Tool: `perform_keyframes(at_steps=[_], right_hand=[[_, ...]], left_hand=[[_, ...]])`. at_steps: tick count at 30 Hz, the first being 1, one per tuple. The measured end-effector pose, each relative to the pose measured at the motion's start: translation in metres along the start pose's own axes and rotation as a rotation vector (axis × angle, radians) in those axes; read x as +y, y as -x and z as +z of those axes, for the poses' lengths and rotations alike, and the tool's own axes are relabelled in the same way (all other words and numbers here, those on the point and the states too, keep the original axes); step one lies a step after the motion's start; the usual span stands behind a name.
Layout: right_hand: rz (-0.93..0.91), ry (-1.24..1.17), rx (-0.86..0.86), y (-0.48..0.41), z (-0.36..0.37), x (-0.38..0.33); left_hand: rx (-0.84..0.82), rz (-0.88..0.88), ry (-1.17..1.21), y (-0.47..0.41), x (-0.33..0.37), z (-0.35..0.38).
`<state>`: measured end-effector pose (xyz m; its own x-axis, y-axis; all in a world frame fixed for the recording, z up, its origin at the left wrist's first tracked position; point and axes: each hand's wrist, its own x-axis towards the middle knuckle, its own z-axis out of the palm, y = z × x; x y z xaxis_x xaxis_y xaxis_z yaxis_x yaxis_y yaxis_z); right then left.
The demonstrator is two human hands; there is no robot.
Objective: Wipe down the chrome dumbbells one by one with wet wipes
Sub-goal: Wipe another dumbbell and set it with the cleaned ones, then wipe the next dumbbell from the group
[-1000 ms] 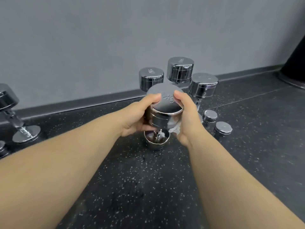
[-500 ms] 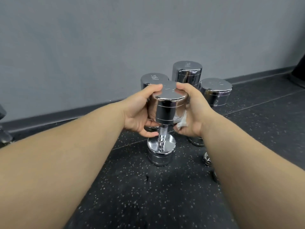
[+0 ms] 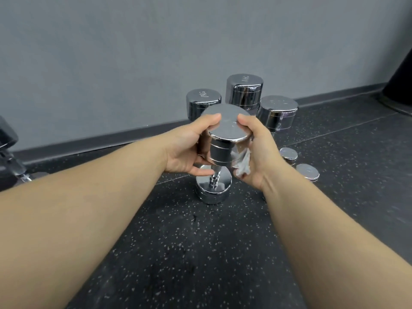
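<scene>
A chrome dumbbell (image 3: 225, 139) stands upright on the dark speckled floor, its lower head (image 3: 214, 190) resting on the rubber. My left hand (image 3: 187, 146) grips the left side of its upper head, thumb on the top rim. My right hand (image 3: 256, 152) cups the right side and presses a crumpled white wet wipe (image 3: 242, 162) against the chrome. The handle shows only below my fingers.
Three larger upright chrome dumbbells (image 3: 244, 90) stand close behind, near the grey wall's baseboard (image 3: 111, 141). Two small chrome dumbbells (image 3: 307, 171) stand to the right. Another dumbbell (image 3: 9, 152) leans at the far left. A dark object (image 3: 401, 81) fills the right corner.
The view has shifted and tilted, showing the small dumbbells on the right again. The wipe in my right hand now shows lower on the head's side. Both hands stay on the dumbbell.
</scene>
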<state>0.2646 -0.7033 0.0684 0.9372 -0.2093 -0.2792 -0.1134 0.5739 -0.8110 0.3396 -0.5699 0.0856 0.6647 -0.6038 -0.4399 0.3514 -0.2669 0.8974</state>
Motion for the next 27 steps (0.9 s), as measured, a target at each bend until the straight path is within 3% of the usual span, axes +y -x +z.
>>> perform_keyframes(at_steps=[8, 15, 20, 27], right_hand=[[-0.067, -0.107, 0.15, 0.009, -0.004, 0.001], [0.069, 0.133, 0.158, -0.03, 0.009, -0.031], [0.004, 0.24, 0.215, -0.039, 0.028, -0.01], [-0.022, -0.022, 0.448, 0.017, 0.028, 0.038]], left_hand=[[0.146, 0.035, -0.048, -0.018, 0.029, 0.034], [0.242, -0.14, 0.017, -0.057, 0.056, 0.007], [0.329, -0.105, 0.007, -0.041, 0.043, -0.009], [0.306, -0.02, -0.084, 0.028, 0.015, 0.002]])
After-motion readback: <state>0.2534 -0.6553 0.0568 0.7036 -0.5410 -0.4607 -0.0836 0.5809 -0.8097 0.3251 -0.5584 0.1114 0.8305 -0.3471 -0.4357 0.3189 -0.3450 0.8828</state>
